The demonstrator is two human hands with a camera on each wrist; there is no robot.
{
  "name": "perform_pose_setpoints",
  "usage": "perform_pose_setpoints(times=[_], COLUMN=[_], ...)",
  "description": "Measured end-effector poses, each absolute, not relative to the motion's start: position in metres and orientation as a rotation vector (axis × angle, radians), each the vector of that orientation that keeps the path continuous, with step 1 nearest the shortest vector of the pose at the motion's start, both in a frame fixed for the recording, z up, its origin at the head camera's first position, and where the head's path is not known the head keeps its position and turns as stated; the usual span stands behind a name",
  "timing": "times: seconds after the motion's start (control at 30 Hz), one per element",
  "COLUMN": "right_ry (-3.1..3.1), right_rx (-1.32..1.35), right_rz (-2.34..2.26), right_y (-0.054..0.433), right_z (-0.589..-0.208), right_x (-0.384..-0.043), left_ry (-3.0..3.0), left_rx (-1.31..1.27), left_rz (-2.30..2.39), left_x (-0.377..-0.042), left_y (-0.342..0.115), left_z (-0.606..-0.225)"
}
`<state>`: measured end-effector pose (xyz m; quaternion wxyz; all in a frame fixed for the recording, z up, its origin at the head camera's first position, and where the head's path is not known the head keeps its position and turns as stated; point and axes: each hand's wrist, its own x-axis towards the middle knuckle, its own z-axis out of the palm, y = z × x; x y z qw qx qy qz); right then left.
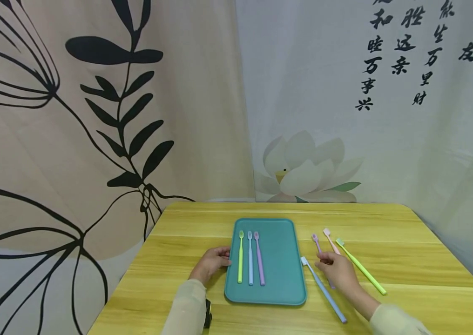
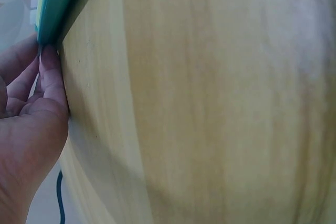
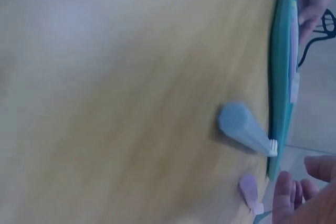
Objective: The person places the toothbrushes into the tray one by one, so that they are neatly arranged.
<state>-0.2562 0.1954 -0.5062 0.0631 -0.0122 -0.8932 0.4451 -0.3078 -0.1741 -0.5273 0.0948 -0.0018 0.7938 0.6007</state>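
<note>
Under the right fingers lies a purple toothbrush.

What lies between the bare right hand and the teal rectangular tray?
A slim blue toothbrush with white bristles: in the head view, its head end lies between the bare right hand and the teal rectangular tray.

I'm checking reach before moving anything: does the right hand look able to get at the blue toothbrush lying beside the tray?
Likely yes: the right hand is close by and looks empty, and nothing lies on the blue toothbrush, whose handle is exposed on the table.
</note>
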Motion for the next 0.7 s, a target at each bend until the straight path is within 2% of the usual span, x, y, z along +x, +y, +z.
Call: perform_pose_setpoints(times=[0.7], right_ry=[-2.7], right_rx=[-0.076], right_rz=[1.271], right_y=[0.2], right_z=[-0.523], right_x=[-0.212], left_ry=[2.372], left_rx=[-0.044], left_rz=[1.747], left_x=[-0.308], left_y=[-0.175], left_z=[-0.526])
